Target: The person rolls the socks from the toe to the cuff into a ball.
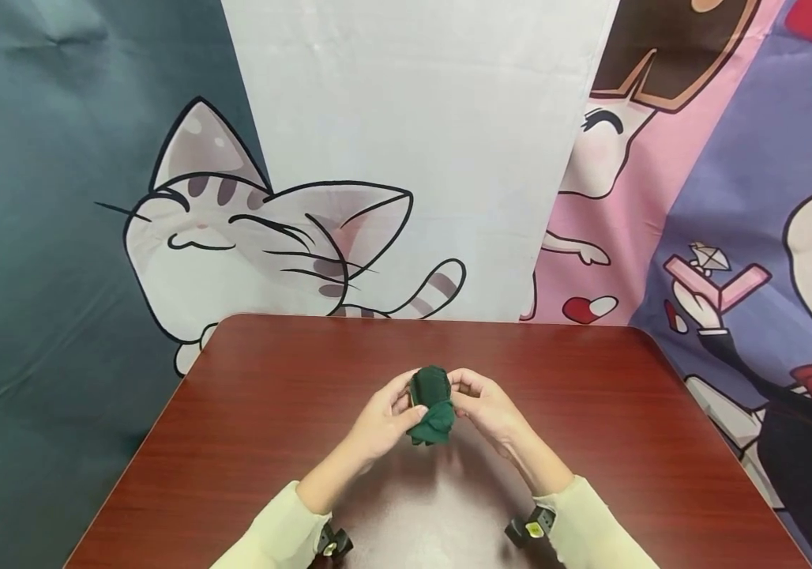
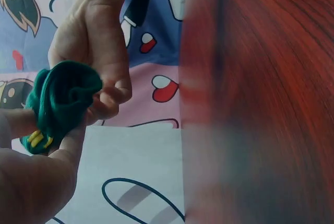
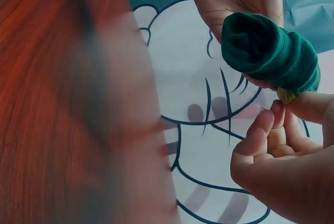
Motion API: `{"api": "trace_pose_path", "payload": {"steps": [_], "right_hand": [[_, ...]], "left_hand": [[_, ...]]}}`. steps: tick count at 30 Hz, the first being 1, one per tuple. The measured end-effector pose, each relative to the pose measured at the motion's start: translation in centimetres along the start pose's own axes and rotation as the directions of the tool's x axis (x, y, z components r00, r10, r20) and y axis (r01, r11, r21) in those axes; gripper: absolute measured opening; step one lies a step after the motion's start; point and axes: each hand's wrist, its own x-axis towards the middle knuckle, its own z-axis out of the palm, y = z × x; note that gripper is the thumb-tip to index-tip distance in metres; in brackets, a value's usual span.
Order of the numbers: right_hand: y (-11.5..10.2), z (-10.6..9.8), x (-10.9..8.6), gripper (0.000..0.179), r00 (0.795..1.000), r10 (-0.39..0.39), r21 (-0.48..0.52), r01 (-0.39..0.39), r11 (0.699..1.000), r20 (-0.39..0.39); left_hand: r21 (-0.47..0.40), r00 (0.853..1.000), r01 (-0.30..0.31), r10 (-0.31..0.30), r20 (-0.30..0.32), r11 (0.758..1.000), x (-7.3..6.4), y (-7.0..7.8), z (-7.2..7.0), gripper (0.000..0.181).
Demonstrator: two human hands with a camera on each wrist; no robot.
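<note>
A small rolled-up bundle of dark green cloth [image 1: 432, 407] is held up above the table between both hands. My left hand [image 1: 383, 420] grips it from the left, with the thumb across its near side. At its right edge, my right hand [image 1: 490, 412] pinches the cloth with the fingertips. The right wrist view shows soft folds around a hollow end of the bundle [image 3: 271, 46], and a yellow patch [image 3: 286, 95] beside the right fingertips. Yellow marks [image 2: 37, 139] also show between the left fingers in the left wrist view.
The reddish-brown wooden table [image 1: 292, 371] lies beneath the hands, with light glaring off its near middle. Behind it hangs a cloth backdrop [image 1: 420, 103] printed with a cartoon cat and figures. Small dark devices [image 1: 335, 544] are strapped at both wrists over pale sleeves [image 1: 278, 525].
</note>
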Motion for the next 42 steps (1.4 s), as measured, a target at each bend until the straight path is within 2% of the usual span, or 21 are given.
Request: {"api": "trace_pose_path", "payload": {"steps": [3, 6, 10, 15, 18, 21, 23, 25, 30, 37, 42], "right_hand": [[0.2, 0.4, 0.0, 0.016, 0.999, 0.003, -0.041, -0.005, 0.999, -0.048], [0.4, 0.8, 0.1, 0.013, 0.995, -0.030, -0.098, 0.020, 0.995, -0.100], [0.8, 1.1, 0.2, 0.011, 0.979, -0.134, -0.209, 0.100, 0.973, -0.156], [1.4, 1.1, -0.2, 0.007, 0.937, -0.297, -0.320, 0.229, 0.919, -0.183], [1.1, 1.1, -0.7, 0.008, 0.891, -0.431, -0.346, 0.363, 0.866, -0.145], [1.1, 0.6, -0.8, 0.016, 0.826, -0.561, -0.377, 0.507, 0.775, -0.043], [0.9, 0.2, -0.7, 0.021, 0.790, -0.613, -0.399, 0.571, 0.717, 0.029], [1.0, -0.4, -0.6, 0.025, 0.764, -0.639, -0.434, 0.608, 0.665, 0.091], [0.2, -0.9, -0.6, 0.025, 0.723, -0.672, -0.467, 0.655, 0.594, 0.160], [-0.1, -1.1, -0.6, 0.020, 0.697, -0.677, -0.457, 0.695, 0.555, 0.237], [0.2, -1.0, -0.4, 0.021, 0.657, -0.692, -0.464, 0.733, 0.497, 0.297]], "left_hand": [[0.034, 0.999, 0.041, -0.042, 0.025, 0.999, 0.0, 0.1, -0.2, 0.052], [0.049, 0.997, 0.074, -0.075, 0.026, 0.996, 0.1, 0.2, -0.5, 0.049], [0.047, 0.995, 0.100, -0.101, 0.023, 0.994, 0.2, 0.2, -0.9, 0.045], [-0.008, 0.994, 0.109, -0.109, 0.022, 0.994, 0.3, -0.1, -1.1, 0.033], [-0.042, 0.995, 0.100, -0.100, -0.005, 0.994, 0.4, -0.2, -1.3, 0.027], [-0.061, 0.996, 0.088, -0.089, -0.019, 0.994, 0.4, -0.1, -1.6, 0.024], [-0.079, 0.997, 0.081, -0.082, -0.015, 0.994, 0.4, 0.0, -1.7, 0.024], [-0.098, 0.997, 0.074, -0.075, -0.006, 0.992, 0.3, 0.2, -1.7, 0.024], [-0.098, 0.998, 0.064, -0.062, 0.023, 0.993, 0.1, 0.3, -1.9, 0.023], [-0.070, 0.992, 0.083, -0.076, 0.098, 0.994, 0.0, 0.0, -2.2, 0.025], [-0.065, 0.994, 0.102, -0.098, 0.057, 0.993, 0.0, -0.1, -2.0, 0.026]]}}
